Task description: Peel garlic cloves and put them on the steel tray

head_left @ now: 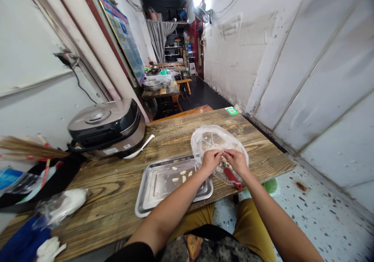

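Note:
My left hand (pixel 212 160) and my right hand (pixel 236 161) meet above a clear plastic bag (pixel 204 137), fingertips pinched together on a garlic clove (pixel 223 152). Only a small pale bit of the clove shows between the fingers. Under my hands, unpeeled cloves and bits of skin lie on the bag. A red-handled tool (pixel 233 178), its other end hidden, rests at the bag's near side below my right hand. To the left, a metal tray (pixel 143 192) holds several peeled garlic cloves (pixel 175 179); my left forearm crosses over its right part.
A rice cooker (pixel 106 125) stands at the back left of the wooden table (pixel 172 137), with a white spoon (pixel 140 147) beside it. A plastic-wrapped white bundle (pixel 68 205) and blue cloth (pixel 25 238) lie at the left. A green-edged card (pixel 231 110) sits at the far edge.

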Action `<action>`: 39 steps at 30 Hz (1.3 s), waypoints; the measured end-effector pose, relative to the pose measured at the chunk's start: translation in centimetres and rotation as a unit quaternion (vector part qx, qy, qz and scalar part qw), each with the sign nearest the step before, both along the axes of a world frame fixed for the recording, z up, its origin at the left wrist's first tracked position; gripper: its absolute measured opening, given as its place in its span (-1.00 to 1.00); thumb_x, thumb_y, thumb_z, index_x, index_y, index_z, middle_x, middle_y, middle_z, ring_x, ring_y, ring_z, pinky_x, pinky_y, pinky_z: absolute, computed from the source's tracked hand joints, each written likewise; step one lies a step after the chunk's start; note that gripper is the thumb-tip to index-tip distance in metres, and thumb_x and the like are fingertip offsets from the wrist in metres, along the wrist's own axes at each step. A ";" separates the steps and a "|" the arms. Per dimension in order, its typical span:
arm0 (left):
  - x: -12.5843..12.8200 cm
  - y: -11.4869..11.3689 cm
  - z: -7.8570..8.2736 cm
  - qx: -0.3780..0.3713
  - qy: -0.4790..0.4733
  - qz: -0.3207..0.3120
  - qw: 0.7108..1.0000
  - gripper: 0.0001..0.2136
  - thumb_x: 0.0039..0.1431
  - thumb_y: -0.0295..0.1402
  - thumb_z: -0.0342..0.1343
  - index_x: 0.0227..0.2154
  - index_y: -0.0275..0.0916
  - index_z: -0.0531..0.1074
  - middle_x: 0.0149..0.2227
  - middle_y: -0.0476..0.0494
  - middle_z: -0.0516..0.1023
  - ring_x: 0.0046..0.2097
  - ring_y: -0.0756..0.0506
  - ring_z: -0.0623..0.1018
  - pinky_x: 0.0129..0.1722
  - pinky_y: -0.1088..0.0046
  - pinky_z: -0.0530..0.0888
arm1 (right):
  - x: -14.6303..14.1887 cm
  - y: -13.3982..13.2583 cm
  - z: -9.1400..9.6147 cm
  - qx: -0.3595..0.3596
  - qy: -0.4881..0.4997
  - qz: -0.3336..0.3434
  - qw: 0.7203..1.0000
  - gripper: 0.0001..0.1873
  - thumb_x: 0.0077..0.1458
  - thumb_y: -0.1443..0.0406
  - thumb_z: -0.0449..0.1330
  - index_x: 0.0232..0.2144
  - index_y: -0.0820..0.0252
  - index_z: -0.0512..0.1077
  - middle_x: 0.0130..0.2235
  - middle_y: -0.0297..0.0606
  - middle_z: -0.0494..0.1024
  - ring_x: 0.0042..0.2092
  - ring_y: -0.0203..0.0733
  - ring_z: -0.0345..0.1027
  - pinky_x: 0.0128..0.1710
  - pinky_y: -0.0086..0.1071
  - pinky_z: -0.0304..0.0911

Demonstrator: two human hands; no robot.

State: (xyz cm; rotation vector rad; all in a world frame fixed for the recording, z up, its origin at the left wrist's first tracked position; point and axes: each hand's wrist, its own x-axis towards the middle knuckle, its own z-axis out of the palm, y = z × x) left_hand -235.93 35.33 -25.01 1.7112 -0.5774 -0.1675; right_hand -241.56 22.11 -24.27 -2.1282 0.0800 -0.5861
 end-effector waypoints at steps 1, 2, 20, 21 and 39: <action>-0.1 0.1 0.2 0.025 -0.043 0.003 0.999 -0.79 0.10 -0.38 0.00 -0.34 -0.29 0.54 -0.49 -0.09 0.56 -0.44 -0.02 0.52 -0.42 0.52 0.41 | -0.1 0.0 0.2 -0.027 -0.009 0.002 1.000 -0.75 0.02 0.23 0.11 -0.33 0.17 0.55 -0.28 -0.17 0.59 -0.25 -0.10 0.45 -0.20 -0.27 0.31; -0.3 0.2 0.4 0.048 -0.081 0.007 0.996 -0.78 0.11 -0.38 -0.01 -0.35 -0.28 0.54 -0.49 -0.09 0.56 -0.44 -0.02 0.51 -0.41 0.53 0.39 | -0.2 0.1 0.4 -0.051 -0.015 0.007 0.999 -0.76 0.04 0.25 0.10 -0.33 0.16 0.55 -0.28 -0.18 0.59 -0.24 -0.11 0.45 -0.19 -0.28 0.31; 0.3 -0.1 0.6 0.007 0.038 0.032 0.999 -0.86 -0.06 -0.35 0.07 -0.56 -0.31 0.45 -0.67 0.01 0.43 -0.61 0.03 0.40 -0.58 0.57 0.31 | 0.0 0.1 0.3 0.134 0.042 0.030 0.990 -0.74 -0.09 0.16 0.20 -0.37 0.18 0.56 -0.35 -0.22 0.60 -0.36 -0.12 0.47 -0.29 -0.26 0.40; 0.4 -0.1 0.6 -0.011 0.077 0.027 0.997 -0.85 -0.06 -0.33 0.07 -0.53 -0.31 0.46 -0.67 0.01 0.43 -0.62 0.03 0.41 -0.59 0.57 0.32 | 0.1 0.0 0.2 0.197 0.057 0.032 0.978 -0.69 -0.13 0.12 0.23 -0.36 0.19 0.56 -0.37 -0.22 0.60 -0.39 -0.13 0.46 -0.31 -0.26 0.42; 0.1 -0.4 1.4 -0.024 0.066 0.019 0.997 -0.82 -0.01 -0.34 0.09 -0.44 -0.33 0.55 -0.57 -0.08 0.54 -0.53 -0.02 0.50 -0.51 0.52 0.41 | 0.2 -0.5 -0.1 0.099 0.050 -0.025 0.994 -0.65 -0.07 0.10 0.17 -0.33 0.22 0.55 -0.38 -0.17 0.60 -0.35 -0.07 0.47 -0.35 -0.29 0.39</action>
